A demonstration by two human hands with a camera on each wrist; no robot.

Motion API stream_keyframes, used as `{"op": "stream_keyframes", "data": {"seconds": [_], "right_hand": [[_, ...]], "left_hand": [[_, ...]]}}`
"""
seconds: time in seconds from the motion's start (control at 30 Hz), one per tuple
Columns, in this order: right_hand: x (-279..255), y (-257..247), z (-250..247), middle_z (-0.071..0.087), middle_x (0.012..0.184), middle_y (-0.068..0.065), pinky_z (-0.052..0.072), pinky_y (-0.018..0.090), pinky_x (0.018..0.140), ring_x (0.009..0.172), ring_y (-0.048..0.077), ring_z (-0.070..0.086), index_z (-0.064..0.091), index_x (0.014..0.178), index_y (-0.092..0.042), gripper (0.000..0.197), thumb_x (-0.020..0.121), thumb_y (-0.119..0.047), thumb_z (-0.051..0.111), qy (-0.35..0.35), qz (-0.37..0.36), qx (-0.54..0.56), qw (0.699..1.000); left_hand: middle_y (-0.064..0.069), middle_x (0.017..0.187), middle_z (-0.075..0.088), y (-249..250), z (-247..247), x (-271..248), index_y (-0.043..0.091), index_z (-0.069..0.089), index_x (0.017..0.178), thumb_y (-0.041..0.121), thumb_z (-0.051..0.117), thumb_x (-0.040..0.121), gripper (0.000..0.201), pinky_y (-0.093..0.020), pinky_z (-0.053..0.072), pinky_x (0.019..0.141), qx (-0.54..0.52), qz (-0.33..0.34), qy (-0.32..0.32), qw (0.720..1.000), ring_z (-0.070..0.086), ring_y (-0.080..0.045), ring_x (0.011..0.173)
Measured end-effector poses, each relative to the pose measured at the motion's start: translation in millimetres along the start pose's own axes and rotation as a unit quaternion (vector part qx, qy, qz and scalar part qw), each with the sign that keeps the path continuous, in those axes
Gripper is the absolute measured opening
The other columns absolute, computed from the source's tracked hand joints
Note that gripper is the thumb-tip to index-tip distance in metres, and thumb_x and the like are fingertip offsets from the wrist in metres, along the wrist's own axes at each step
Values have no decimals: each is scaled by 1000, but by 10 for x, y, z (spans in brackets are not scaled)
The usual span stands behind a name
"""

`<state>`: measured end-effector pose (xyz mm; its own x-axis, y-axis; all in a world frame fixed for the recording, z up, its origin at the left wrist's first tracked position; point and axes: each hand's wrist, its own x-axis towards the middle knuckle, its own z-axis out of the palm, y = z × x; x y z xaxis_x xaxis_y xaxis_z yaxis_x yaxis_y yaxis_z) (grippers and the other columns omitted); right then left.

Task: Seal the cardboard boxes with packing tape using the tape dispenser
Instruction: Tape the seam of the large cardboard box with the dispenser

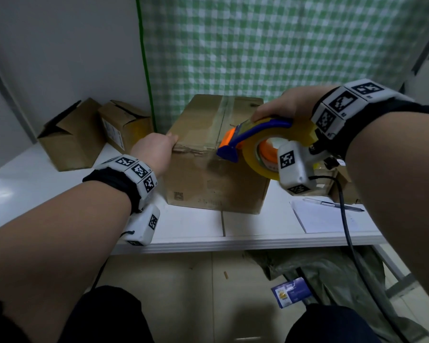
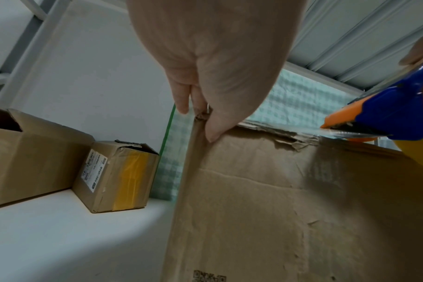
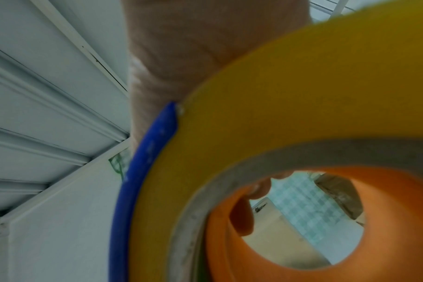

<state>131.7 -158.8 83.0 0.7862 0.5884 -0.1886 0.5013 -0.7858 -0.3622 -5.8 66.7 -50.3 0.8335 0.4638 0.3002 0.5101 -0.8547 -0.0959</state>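
Observation:
A brown cardboard box (image 1: 208, 179) stands on the white table (image 1: 183, 229), a strip of clear tape running down the middle of its closed top. My left hand (image 1: 156, 147) grips its near left top corner, thumb on the front face (image 2: 215, 124). My right hand (image 1: 282, 102) grips a blue and orange tape dispenser (image 1: 253, 137) with a yellow tape roll (image 3: 266, 124). The dispenser's nose (image 2: 374, 122) sits at the box's near top edge, with tape stretched to the seam. The roll fills most of the right wrist view.
Two smaller cardboard boxes lie at the back left, one open (image 1: 70, 137) and one with a label (image 1: 124, 127). A sheet of paper (image 1: 325, 216) and a pen (image 1: 332, 204) lie at the right. A green checked curtain (image 1: 270, 45) hangs behind.

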Motion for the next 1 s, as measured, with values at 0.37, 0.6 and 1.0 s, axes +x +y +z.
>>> {"op": "stream_keyframes", "data": {"seconds": [0.37, 0.6, 1.0], "right_hand": [[-4, -76, -167, 58, 70, 7, 45, 39, 77, 64, 23, 53, 62, 71, -14, 45, 79, -58, 63, -40, 0, -2, 999], [-91, -159, -55, 54, 78, 5, 42, 40, 88, 80, 23, 51, 54, 71, -17, 39, 87, -52, 57, 16, -9, -84, 996], [-80, -85, 16, 60, 91, 10, 45, 43, 97, 87, 26, 55, 57, 70, -17, 38, 84, -52, 58, 22, 14, -32, 999]], "left_hand": [[-10, 94, 59, 44, -40, -44, 19, 53, 117, -3, 46, 84, 40, -33, 40, 57, -5, -4, 7, 1000, 52, -26, 76], [-9, 96, 59, 92, -103, -67, 18, 53, 121, -4, 45, 85, 43, -33, 40, 58, -4, -13, -7, 1000, 55, -27, 81], [-8, 152, 27, 637, -276, -56, 11, 21, 148, 18, 58, 85, 73, -41, 24, 115, 14, 66, -92, 993, 29, -25, 139]]}}
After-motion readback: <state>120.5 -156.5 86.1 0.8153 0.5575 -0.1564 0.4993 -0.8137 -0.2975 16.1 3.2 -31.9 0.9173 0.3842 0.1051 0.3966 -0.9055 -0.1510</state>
